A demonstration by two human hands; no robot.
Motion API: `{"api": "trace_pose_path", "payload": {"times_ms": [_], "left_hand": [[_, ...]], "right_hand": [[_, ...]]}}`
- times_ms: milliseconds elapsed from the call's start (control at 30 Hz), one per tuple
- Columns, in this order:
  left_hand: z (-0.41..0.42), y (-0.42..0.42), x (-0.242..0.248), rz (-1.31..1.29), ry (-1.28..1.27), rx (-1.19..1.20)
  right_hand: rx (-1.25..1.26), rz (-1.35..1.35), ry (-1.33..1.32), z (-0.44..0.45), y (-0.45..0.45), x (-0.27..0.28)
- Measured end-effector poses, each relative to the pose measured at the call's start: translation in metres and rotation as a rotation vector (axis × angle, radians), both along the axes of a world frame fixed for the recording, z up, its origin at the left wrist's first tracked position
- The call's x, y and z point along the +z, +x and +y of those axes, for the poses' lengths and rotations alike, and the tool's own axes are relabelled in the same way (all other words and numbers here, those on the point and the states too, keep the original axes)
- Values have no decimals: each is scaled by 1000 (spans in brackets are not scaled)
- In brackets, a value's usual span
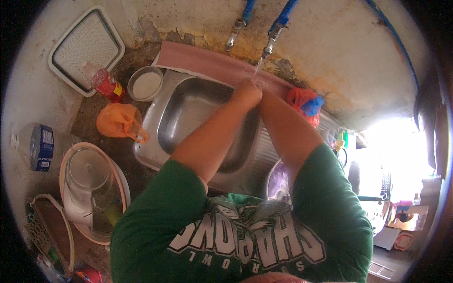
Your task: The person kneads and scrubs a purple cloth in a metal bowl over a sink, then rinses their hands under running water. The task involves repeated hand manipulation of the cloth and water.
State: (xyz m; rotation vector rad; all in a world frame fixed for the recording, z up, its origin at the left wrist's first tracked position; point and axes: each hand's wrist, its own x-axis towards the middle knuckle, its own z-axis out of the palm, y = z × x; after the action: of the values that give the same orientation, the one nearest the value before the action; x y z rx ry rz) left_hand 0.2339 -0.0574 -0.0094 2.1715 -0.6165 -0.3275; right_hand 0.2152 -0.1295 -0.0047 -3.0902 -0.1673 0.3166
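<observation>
Both my hands are together over the back right corner of a stainless steel sink basin (198,109), below a running metal faucet (270,44). A stream of water (259,67) falls onto them. My left hand (248,93) lies across my right hand and is blurred. Little of the right hand shows; its wrist (266,98) comes in from the right. Whether anything lies between the hands is hidden. A second metal faucet (231,39) to the left shows no water.
Left of the sink are a round metal pan (145,84), a red-filled bottle (108,86), an orange plastic bag (120,122) and an oval tub (63,187). A red plastic bag (299,97) sits right of the hands, near the ribbed drainboard (271,143). A purple-lined container (277,182) stands in front.
</observation>
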Motion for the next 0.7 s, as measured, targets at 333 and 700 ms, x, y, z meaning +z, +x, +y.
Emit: {"api": "trace_pose_path", "payload": {"times_ms": [333, 700], "left_hand": [[-8, 13, -16, 462, -367, 136], [-6, 41, -59, 700, -419, 164]], "right_hand": [[-845, -118, 1270, -8, 16, -35], [-1184, -50, 1920, 27, 10, -29]]}}
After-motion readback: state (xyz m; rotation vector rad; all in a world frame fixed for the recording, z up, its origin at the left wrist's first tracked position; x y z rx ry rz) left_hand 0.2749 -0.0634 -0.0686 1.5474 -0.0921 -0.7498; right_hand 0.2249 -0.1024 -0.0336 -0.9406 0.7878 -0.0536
